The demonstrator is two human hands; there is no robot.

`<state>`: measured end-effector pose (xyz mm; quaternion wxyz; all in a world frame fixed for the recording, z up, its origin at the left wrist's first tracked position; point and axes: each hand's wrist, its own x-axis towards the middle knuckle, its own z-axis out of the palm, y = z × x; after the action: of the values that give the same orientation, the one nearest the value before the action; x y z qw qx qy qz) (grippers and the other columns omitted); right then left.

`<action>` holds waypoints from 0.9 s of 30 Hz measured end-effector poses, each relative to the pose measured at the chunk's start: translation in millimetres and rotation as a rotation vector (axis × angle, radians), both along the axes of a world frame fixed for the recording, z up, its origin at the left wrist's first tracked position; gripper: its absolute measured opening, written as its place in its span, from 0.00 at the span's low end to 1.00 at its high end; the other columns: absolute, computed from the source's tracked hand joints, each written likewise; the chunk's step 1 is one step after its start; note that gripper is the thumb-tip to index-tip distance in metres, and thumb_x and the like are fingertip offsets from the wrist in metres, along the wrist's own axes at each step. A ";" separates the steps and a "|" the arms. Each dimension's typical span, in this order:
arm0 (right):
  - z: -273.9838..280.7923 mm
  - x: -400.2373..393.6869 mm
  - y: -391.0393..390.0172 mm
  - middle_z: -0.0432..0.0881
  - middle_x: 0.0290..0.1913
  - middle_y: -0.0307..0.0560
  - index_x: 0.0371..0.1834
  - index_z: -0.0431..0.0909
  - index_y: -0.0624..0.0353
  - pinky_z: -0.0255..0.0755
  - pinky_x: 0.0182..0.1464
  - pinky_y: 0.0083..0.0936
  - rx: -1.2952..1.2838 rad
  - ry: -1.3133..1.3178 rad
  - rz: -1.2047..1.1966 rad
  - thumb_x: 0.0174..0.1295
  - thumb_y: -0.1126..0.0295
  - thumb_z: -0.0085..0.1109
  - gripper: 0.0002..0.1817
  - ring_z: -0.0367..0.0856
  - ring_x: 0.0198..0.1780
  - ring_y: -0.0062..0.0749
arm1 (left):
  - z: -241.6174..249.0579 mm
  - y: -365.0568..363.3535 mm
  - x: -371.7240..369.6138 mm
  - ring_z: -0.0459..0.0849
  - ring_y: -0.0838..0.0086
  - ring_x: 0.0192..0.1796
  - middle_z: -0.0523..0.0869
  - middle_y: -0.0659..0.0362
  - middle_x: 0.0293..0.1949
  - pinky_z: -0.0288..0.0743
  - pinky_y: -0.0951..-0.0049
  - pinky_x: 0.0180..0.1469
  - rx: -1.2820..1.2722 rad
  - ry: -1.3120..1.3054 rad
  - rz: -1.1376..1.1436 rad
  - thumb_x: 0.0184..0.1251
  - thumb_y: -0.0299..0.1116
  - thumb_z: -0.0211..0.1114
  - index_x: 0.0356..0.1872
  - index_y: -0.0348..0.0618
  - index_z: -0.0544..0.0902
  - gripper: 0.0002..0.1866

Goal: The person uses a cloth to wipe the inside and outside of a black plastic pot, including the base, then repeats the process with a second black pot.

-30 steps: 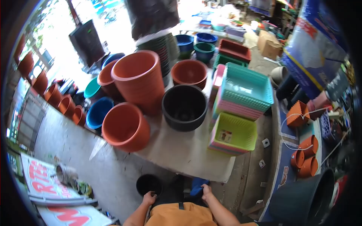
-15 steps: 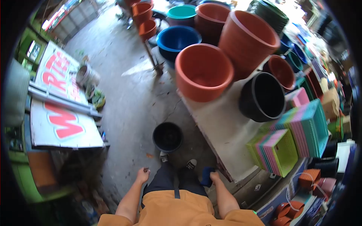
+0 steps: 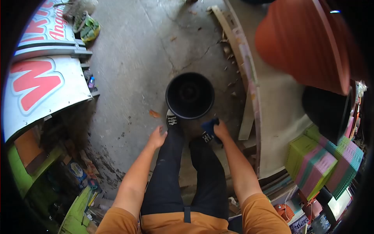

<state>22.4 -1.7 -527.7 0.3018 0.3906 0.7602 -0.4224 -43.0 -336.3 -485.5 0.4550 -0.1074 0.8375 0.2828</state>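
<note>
A black pot (image 3: pixel 189 95) stands upright on the concrete floor just beyond my shoes, its round mouth facing up and nothing visible inside. My right hand (image 3: pixel 221 130) is closed around a dark blue cloth (image 3: pixel 210 125), which hangs near the pot's lower right rim without clearly touching it. Above my left knee, my left hand (image 3: pixel 157 137) is apart from the pot, its fingers loosely curled with a gap at the thumb. I see nothing held in it.
At the right, a table (image 3: pixel 274 128) bears stacked terracotta-coloured pots (image 3: pixel 300 43), a black pot (image 3: pixel 325 111) and pastel baskets (image 3: pixel 311 163). Wooden strips (image 3: pixel 246 117) lie along its edge. A lettered signboard (image 3: pixel 43 85) stands at the left, with a blue bottle (image 3: pixel 91 82) beside it.
My view has tilted down and come closer to the pot on the floor. Both hands have moved forward toward it, the blue cloth staying in my right hand.
</note>
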 end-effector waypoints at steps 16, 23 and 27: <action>-117.3 -51.1 -27.3 0.67 0.69 0.66 0.75 0.53 0.67 0.60 0.71 0.36 -0.134 -0.091 -0.463 0.58 0.72 0.45 0.37 0.68 0.70 0.53 | -196.2 36.3 -71.9 0.81 0.55 0.57 0.81 0.42 0.54 0.71 0.63 0.60 0.172 0.200 0.365 0.64 0.27 0.65 0.58 0.31 0.68 0.24; -41.7 0.9 -38.1 0.73 0.64 0.66 0.70 0.61 0.71 0.61 0.69 0.35 -0.181 -0.135 -0.498 0.59 0.67 0.48 0.33 0.71 0.67 0.51 | -94.0 45.0 -99.7 0.83 0.71 0.46 0.84 0.54 0.46 0.77 0.73 0.47 0.435 -0.025 0.803 0.49 0.13 0.53 0.55 0.34 0.75 0.26; 72.1 12.2 -29.8 0.79 0.53 0.63 0.59 0.69 0.76 0.68 0.61 0.35 -0.284 -0.333 -0.612 0.59 0.66 0.53 0.28 0.78 0.55 0.47 | 25.8 68.7 -96.4 0.82 0.73 0.49 0.82 0.57 0.53 0.77 0.76 0.48 0.576 -0.063 0.776 0.43 0.11 0.50 0.69 0.37 0.69 0.41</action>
<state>34.6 -31.5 -455.6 0.3323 0.6175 0.4825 -0.5248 -139.4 -267.6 -459.7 0.3521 -0.2902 0.6090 0.6487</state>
